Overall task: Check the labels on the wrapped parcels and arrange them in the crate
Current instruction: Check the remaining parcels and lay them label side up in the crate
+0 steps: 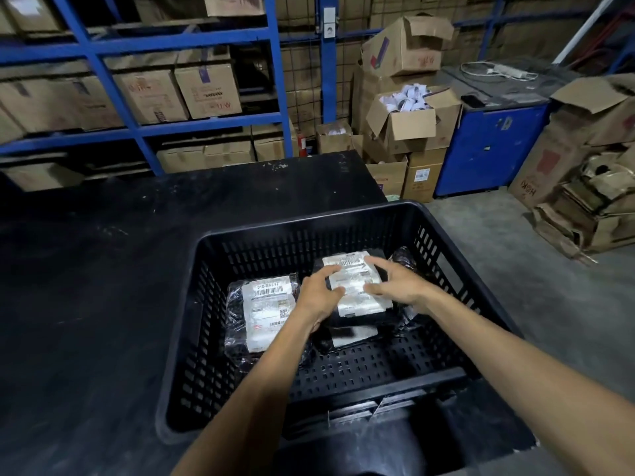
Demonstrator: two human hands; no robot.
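I look down from the head camera at a black slatted plastic crate [343,235] sitting on a dark counter [103,269], its right side overhanging the counter's edge above a grey concrete floor [498,269]. Both my bare forearms reach into the crate from the bottom of the view.

My left hand [318,297] and right hand [402,281] rest on either side of a black-wrapped parcel with a white label [355,286], which lies on top of another dark parcel [347,334] near the middle of the crate. Both hands are loosely open, fingers spread and fingertips touching the label's edges; I cannot tell whether they grip the parcel or only press on it. To the left, just beside my left wrist, a second labelled parcel [264,310] lies flat on the crate floor, label up, wrapped in clear shiny film. A further dark wrapped bundle [405,259] sits at the far right corner, partly hidden behind my right hand.

Beyond the counter stands blue metal racking [268,63] filled with brown cardboard boxes [206,91]. To the right of it, open cartons [409,115] are stacked on the floor, one holding white rolls. A blue cabinet [488,149] stands further right, with a white power strip [508,71] on top. Flattened, torn cardboard [584,201] is heaped at the far right.
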